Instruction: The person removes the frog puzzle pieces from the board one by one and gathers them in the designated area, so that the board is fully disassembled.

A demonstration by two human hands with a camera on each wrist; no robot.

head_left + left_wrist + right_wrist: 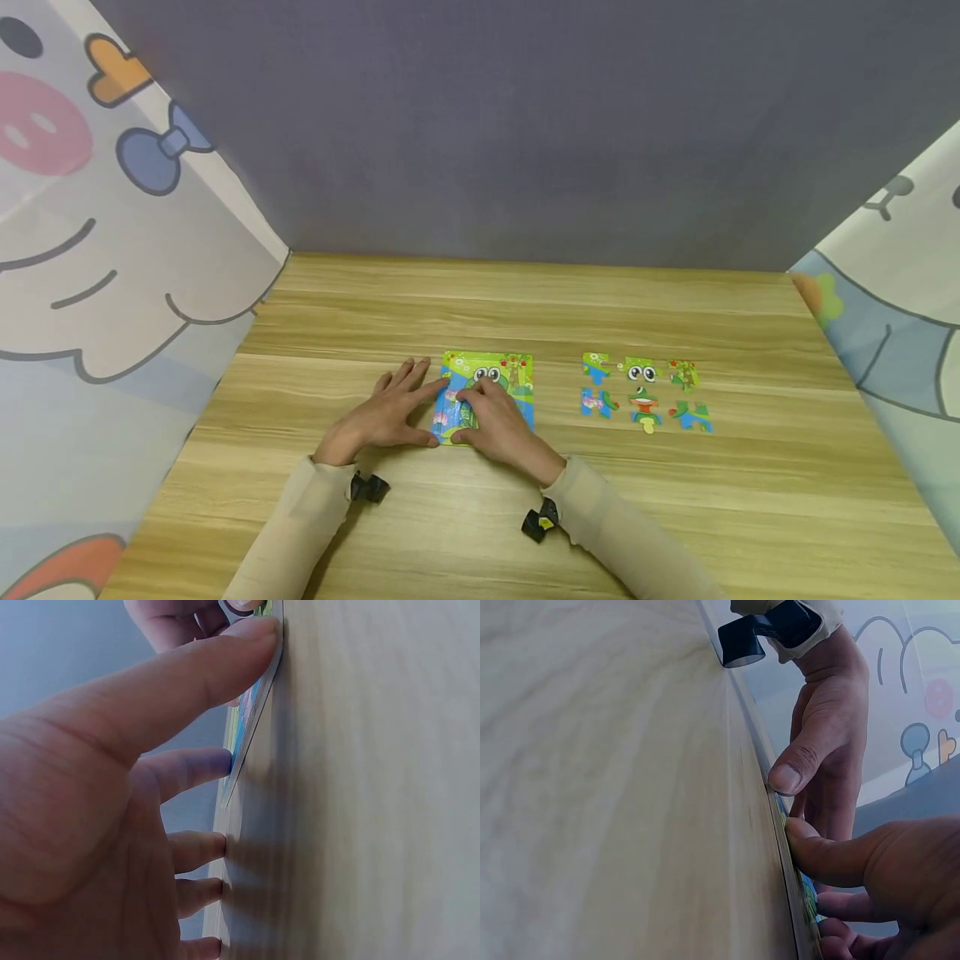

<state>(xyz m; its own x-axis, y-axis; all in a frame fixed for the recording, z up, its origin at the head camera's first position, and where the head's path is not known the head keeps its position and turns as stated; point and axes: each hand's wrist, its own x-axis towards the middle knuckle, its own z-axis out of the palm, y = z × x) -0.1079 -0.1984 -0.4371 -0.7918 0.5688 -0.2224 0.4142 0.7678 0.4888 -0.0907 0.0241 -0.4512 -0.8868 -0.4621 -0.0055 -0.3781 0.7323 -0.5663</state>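
Observation:
A square puzzle board (525, 414) with a green frog picture lies on the table. My left hand (386, 414) is at its left side, fingers spread, with the thumb (251, 641) and index finger (199, 765) touching the board's edge. Over the lower middle of the board is my right hand (498, 421); its thumb (810, 840) and bent fingers rest apart on the surface. The right hand covers part of the frog. No separate piece shows between its fingertips. Several loose puzzle pieces lie in two rows to the right, among them an eyes piece (642, 372) and a mouth piece (645, 402).
The wood-grain table (750, 500) stretches around the board and pieces. A grey partition (525, 133) stands along the back edge. Cartoon-printed panels stand at the left (150, 250) and right (911, 275). Dark devices sit at the left wrist (369, 487) and right wrist (540, 520).

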